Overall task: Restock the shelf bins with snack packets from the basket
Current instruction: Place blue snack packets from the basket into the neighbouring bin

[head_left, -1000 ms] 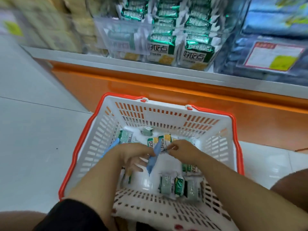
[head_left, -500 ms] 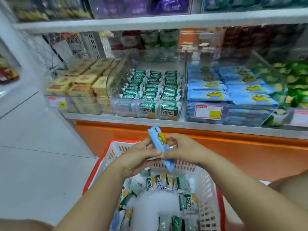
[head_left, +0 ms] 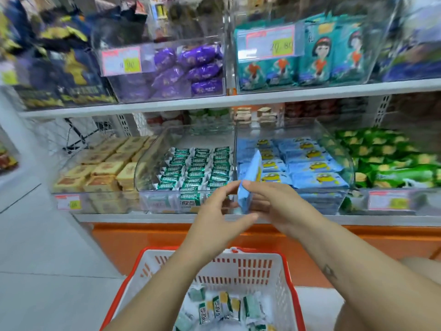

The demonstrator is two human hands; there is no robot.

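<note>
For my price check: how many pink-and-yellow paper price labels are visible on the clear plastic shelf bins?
4: upper-left label, upper-right label, lower-left label, lower-right label. Blur at far left may hide another.

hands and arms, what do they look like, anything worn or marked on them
Both are bare: the left hand and right hand show no gloves, and no rings or watch that I can make out. No sleeves show on the forearms. The right forearm has a small dark diamond-shaped tattoo.
</note>
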